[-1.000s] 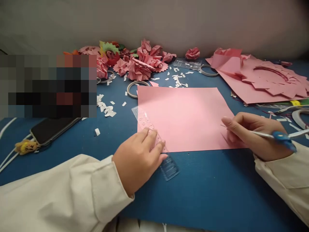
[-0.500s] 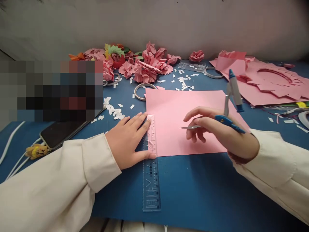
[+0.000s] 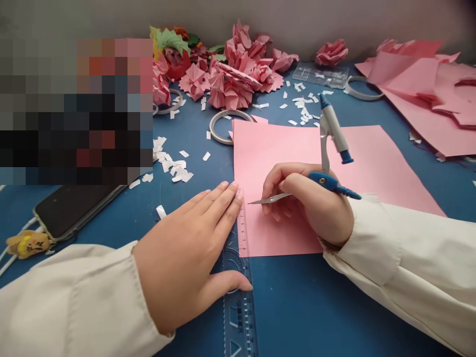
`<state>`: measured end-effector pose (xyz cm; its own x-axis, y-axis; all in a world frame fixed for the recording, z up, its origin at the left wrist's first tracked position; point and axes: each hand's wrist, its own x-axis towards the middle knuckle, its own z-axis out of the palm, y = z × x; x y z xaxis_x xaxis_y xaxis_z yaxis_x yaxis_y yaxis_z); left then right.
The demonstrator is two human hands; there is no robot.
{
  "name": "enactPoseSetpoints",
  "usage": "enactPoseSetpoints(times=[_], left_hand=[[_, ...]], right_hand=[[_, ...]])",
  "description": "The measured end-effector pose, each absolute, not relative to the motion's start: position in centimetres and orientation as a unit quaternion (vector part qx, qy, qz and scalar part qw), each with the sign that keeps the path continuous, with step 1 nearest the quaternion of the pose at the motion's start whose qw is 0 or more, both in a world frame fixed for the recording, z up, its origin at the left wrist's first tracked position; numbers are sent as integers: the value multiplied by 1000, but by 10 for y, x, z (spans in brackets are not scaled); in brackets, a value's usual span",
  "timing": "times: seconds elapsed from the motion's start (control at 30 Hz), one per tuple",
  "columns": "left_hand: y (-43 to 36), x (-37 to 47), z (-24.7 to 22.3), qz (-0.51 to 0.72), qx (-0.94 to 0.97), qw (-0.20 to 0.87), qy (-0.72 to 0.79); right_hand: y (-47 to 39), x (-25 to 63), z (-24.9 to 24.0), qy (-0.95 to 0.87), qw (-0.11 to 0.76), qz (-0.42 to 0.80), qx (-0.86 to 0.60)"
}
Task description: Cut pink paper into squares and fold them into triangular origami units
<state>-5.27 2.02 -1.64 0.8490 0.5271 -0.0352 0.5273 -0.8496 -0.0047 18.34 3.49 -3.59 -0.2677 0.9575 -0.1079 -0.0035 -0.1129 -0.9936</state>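
Observation:
My left hand (image 3: 186, 263) lies flat with its fingers stretched out over a clear plastic ruler (image 3: 240, 317). The ruler's upper part overlaps the left edge of a pink sheet of paper (image 3: 357, 153); its top end lies close by my fingertips. Held in my bent fingers, over the sheet, is a drawing compass (image 3: 323, 181) with a blue hinge and a grey-and-blue pencil leg pointing up. My right hand (image 3: 305, 203) has the compass's metal needle leg pointing left, its tip close to the ruler's marked edge. Whether the tip touches the paper I cannot tell.
Pink paper flowers (image 3: 238, 74) lie heaped at the back. Several tape rolls, among them one (image 3: 211, 126) behind the sheet, and white paper scraps (image 3: 173, 163) are scattered around. A phone (image 3: 74, 208) with a cable sits left; folded pink paper (image 3: 412, 94) is at right.
The view has moved in closer. My right hand has carried the compass left, bringing its needle near the ruler. The ruler and my left hand have shifted towards me along the sheet's edge.

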Motion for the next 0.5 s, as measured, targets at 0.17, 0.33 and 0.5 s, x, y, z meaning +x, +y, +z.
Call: enactPoseSetpoints(times=[0.17, 0.33, 0.5], left_hand=[[20, -47, -9, 3, 967, -38, 252], [21, -39, -4, 30, 965, -59, 252], [20, -42, -6, 15, 966, -62, 251]], right_hand=[[35, 185, -35, -540, 397, 584, -458], [32, 185, -34, -553, 389, 573, -463], [31, 186, -35, -558, 381, 570, -468]])
